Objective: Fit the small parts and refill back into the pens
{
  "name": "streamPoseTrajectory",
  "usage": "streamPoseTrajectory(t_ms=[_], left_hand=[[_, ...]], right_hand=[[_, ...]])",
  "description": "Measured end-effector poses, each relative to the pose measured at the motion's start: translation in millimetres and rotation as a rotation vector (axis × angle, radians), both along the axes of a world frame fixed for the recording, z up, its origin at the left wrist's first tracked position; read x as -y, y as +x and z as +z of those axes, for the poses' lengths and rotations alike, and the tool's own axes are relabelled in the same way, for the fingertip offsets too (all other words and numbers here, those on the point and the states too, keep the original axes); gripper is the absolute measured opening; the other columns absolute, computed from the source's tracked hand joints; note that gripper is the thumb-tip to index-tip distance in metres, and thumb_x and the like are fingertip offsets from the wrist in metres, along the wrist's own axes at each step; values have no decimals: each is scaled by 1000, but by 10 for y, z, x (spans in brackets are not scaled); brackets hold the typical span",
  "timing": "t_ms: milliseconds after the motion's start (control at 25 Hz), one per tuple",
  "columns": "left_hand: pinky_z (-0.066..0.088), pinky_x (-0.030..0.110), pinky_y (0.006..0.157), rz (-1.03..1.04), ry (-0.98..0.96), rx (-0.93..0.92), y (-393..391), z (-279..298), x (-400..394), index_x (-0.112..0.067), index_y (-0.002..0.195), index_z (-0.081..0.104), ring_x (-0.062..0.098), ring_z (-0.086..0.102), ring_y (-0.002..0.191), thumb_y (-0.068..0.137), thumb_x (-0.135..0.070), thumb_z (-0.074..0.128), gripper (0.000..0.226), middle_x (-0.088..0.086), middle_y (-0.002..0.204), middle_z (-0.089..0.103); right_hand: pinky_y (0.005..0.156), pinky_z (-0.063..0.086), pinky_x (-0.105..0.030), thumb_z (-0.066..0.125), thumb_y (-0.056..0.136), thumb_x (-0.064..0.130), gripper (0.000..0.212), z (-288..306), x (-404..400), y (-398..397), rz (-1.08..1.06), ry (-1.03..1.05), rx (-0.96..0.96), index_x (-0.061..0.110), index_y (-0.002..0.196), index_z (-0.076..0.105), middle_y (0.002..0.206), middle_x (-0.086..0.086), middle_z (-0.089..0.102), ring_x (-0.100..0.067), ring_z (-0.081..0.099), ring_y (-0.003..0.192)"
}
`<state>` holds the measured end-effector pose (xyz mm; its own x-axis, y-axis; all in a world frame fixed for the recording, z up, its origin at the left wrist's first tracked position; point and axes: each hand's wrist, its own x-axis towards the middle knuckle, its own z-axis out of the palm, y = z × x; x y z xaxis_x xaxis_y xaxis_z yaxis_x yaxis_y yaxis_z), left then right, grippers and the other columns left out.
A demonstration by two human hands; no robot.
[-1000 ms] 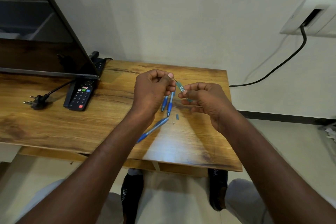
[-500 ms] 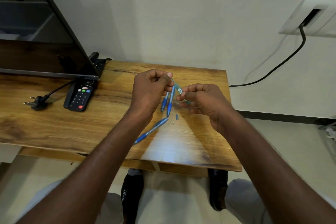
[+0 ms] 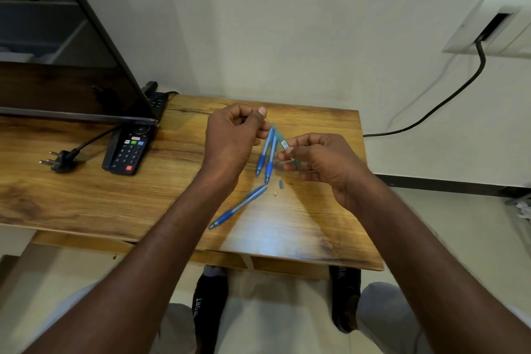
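We are pinching a thin refill point(image 3: 269, 124) in our curled left hand point(image 3: 232, 138). Our right hand point(image 3: 321, 159) is gripping a labelled pen barrel point(image 3: 283, 142) over the table's point(image 3: 86, 195) far edge; its print is unreadable.

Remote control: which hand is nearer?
Left. The left hand is above the table just right of the remote control; the right hand is farther right, beyond the blue pens.

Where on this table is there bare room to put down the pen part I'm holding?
Bare wood lies on the table nearer the front edge, below the remote and plug, and at the front right corner. It is crowded under the hands: two pens side by side, a third pen and two small bits.
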<state>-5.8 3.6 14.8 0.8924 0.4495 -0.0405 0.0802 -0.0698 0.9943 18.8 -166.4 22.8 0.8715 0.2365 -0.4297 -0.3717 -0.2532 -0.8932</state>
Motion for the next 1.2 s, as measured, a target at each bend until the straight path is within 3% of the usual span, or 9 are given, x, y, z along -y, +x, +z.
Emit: streamPoseTrajectory(t_ms=[200, 280, 440, 560, 720, 800, 920, 1040, 1200], left_hand=[[64, 32, 81, 20, -124, 1, 29, 13, -91, -4, 105, 70, 25, 79, 93, 106, -22, 61, 20, 12, 97, 81], [64, 34, 87, 14, -292, -18, 35, 16, -94, -4, 105, 67, 26, 79, 99, 108, -21, 57, 20, 16, 104, 80], [60, 39, 100, -55, -736, -32, 50, 26, -99, -5, 107, 58, 32, 76, 111, 111, -17, 51, 14, 26, 120, 75], [53, 42, 109, -141, -913, -45, 53, 29, -88, -9, 96, 58, 35, 70, 122, 112, -17, 47, 21, 28, 129, 71], [48, 44, 115, -244, -957, -60, 45, 11, 10, -9, 91, 56, 38, 66, 128, 111, -18, 46, 24, 30, 133, 67], [52, 43, 111, -301, -947, -53, 35, 12, 70, -9, 94, 55, 39, 66, 127, 111, -16, 46, 21, 32, 134, 66], [56, 40, 106, -361, -899, -51, 11, 30, 132, -10, 95, 55, 37, 66, 128, 112, -17, 44, 22, 34, 133, 65], [56, 38, 105, -360, -891, -72, 1, 45, 148, -12, 93, 56, 35, 68, 125, 113, -19, 43, 25, 31, 131, 68], [62, 35, 93, -358, -901, -85, -9, 40, 179, -10, 91, 54, 32, 74, 115, 112, -17, 45, 23, 30, 124, 71]], right_hand=[[85, 56, -39, 75, 92, 6, 14, 2, -14, -4, 34, -24, -1, 15, 103, 74, 98, -3, 83, -22, 79, 100], [81, 55, -38, 71, 93, 4, 16, 11, -19, -3, 18, -8, -13, 15, 103, 70, 98, -4, 82, -23, 79, 100], [66, 55, -34, 48, 104, 3, 19, 25, -42, 26, -96, 119, -74, 15, 111, 61, 82, -3, 67, -25, 79, 88], [66, 54, -36, 54, 106, 15, 11, 40, -39, 43, -145, 179, -5, 17, 111, 64, 85, -1, 58, -18, 67, 79], [65, 50, -35, 70, 98, 15, 13, 28, -32, 14, -139, 118, 150, 16, 111, 73, 82, -2, 58, -16, 53, 70], [62, 46, -32, 71, 96, 12, 12, 37, -32, -11, -136, 123, 203, 17, 105, 77, 80, -5, 60, -18, 48, 68], [62, 48, -19, 73, 93, 7, 14, 21, -17, -7, -88, 123, 313, 16, 100, 81, 86, 7, 76, -2, 58, 63], [73, 56, -30, 80, 89, 16, 13, -67, -10, 35, -67, -12, 462, 23, 100, 81, 86, 9, 79, 1, 61, 70], [67, 55, -38, 85, 85, 33, 11, -125, -24, 33, -111, -175, 537, 28, 94, 79, 81, 9, 76, -7, 62, 69]])
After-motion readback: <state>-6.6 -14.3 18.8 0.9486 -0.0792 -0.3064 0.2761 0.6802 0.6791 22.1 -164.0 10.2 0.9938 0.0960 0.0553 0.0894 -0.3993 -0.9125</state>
